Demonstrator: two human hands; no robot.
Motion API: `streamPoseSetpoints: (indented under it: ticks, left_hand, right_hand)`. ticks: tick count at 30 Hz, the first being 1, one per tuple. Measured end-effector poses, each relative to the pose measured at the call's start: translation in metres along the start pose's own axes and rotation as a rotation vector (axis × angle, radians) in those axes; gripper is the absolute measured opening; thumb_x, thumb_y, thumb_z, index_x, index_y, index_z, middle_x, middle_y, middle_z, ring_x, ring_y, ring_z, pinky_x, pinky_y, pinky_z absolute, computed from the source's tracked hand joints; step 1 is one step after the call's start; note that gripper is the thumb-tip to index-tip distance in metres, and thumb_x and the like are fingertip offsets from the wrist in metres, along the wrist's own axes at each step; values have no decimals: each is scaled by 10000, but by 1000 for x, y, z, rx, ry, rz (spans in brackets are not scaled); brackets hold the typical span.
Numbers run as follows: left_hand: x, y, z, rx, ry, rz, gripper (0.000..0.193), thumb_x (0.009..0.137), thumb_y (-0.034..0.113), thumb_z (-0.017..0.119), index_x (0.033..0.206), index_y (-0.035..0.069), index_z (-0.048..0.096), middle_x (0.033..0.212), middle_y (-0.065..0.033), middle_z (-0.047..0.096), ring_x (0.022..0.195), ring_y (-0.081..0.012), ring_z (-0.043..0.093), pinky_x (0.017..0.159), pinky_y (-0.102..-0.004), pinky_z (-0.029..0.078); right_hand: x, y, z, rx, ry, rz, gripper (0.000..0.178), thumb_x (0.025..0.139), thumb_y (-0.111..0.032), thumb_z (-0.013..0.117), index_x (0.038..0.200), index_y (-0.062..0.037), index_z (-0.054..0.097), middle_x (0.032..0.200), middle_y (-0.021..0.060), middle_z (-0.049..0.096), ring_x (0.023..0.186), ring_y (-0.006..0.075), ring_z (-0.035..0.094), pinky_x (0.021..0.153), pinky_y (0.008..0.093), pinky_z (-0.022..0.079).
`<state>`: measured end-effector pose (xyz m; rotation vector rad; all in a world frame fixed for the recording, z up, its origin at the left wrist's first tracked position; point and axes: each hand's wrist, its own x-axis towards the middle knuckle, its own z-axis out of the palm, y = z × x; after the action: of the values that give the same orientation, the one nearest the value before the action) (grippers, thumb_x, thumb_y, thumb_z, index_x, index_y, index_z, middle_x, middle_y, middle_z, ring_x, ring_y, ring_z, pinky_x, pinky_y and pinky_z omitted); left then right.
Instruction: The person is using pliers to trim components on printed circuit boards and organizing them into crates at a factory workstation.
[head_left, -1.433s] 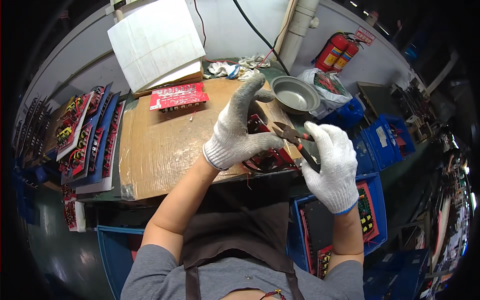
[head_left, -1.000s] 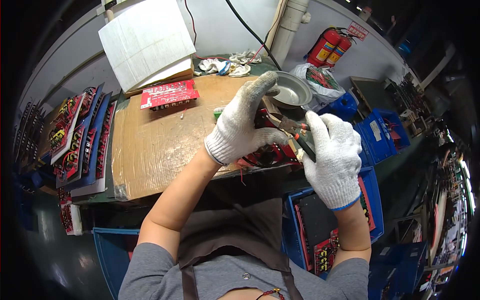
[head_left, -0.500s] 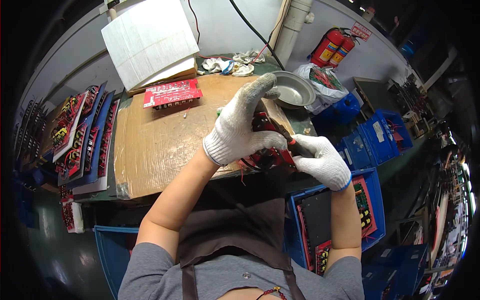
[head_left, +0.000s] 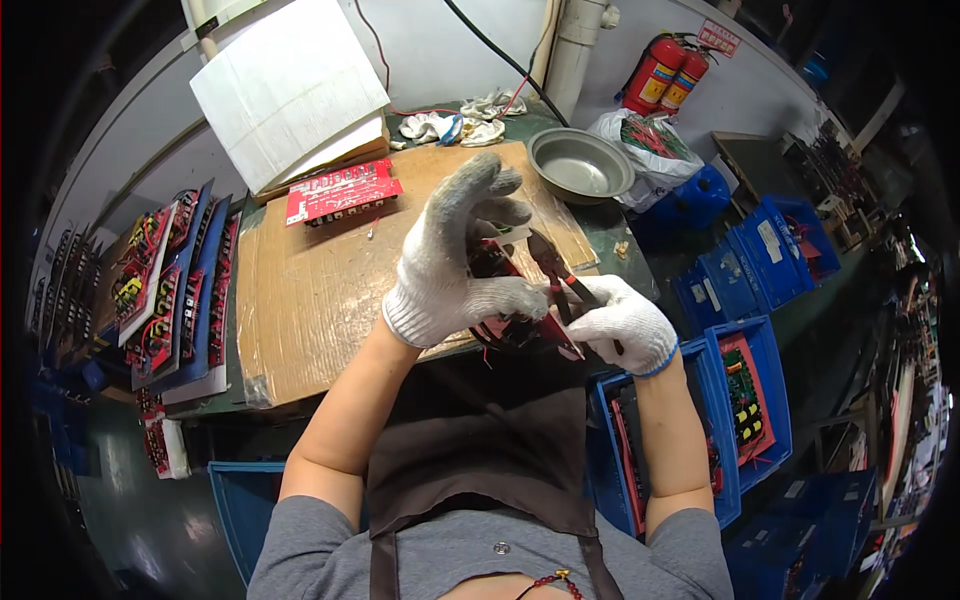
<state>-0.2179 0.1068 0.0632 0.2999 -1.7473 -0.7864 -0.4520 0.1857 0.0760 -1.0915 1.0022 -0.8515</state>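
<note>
My left hand [head_left: 435, 280], in a white knitted glove, holds a red circuit board [head_left: 556, 334] tilted over the cardboard's near right edge. Its thumb lies along the board, while the other fingers rise curled behind it. Much of the board is hidden by the gloves. In my right hand [head_left: 632, 326], also gloved, is a pair of pliers [head_left: 546, 258] with dark jaws and reddish marks on the handles. The jaws point up and away over the board, and the handles stand apart. Farther left, another red circuit board [head_left: 345, 191] lies on the cardboard sheet [head_left: 310, 300].
A grey metal bowl [head_left: 580, 165] stands right of the cardboard, with crumpled gloves [head_left: 455, 127] behind. Boards stacked between panels [head_left: 185, 290] stand at left. Blue bins [head_left: 738, 400] holding boards sit at lower right. Two fire extinguishers [head_left: 665, 75] are at the back wall.
Both hands have shifted a little left with the board and the pliers. The pliers' jaws, earlier mostly covered, now show plainly, with the handles spread. My view has shifted slightly.
</note>
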Motion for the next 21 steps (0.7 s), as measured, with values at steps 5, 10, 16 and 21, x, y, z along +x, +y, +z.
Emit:
streamPoseSetpoints:
  ticks: [5, 10, 16, 21]
  left_hand:
    - [-7, -10, -12, 68, 25, 7, 1360, 517, 414, 1009, 1610, 68, 276, 1468, -166, 554, 1156, -247, 664, 831, -334, 596]
    - [-12, -15, -20, -17, 86, -43, 1215, 711, 556, 928, 1618, 73, 280, 1458, -162, 556, 1074, -196, 662, 836, -315, 574]
    - [-10, -18, -20, -103, 200, -26, 977, 810, 294, 831, 1603, 40, 319, 1392, -170, 595, 908, -149, 634, 784, -308, 566]
    - [-15, -34, -39, -105, 230, -32, 790, 941, 327, 689, 1584, 17, 350, 1384, -172, 604, 863, -115, 598, 734, -264, 536]
  right_hand:
    - [-4, 19, -3, 370, 56, 34, 539, 716, 13, 638, 1245, 116, 649, 832, 145, 672, 647, 205, 613, 604, 316, 496]
    - [-24, 63, -23, 90, 465, -136, 486, 775, 0, 618, 1248, 105, 648, 834, 140, 665, 714, 210, 626, 682, 325, 514]
    - [-57, 96, -52, -1076, 1061, -184, 482, 774, 6, 624, 1253, -12, 678, 1222, 170, 668, 1133, 352, 666, 1000, 381, 527]
    - [-66, 95, -49, -1435, 1066, -45, 506, 789, -32, 684, 1293, -65, 652, 1282, 126, 629, 1124, 346, 652, 952, 434, 547]
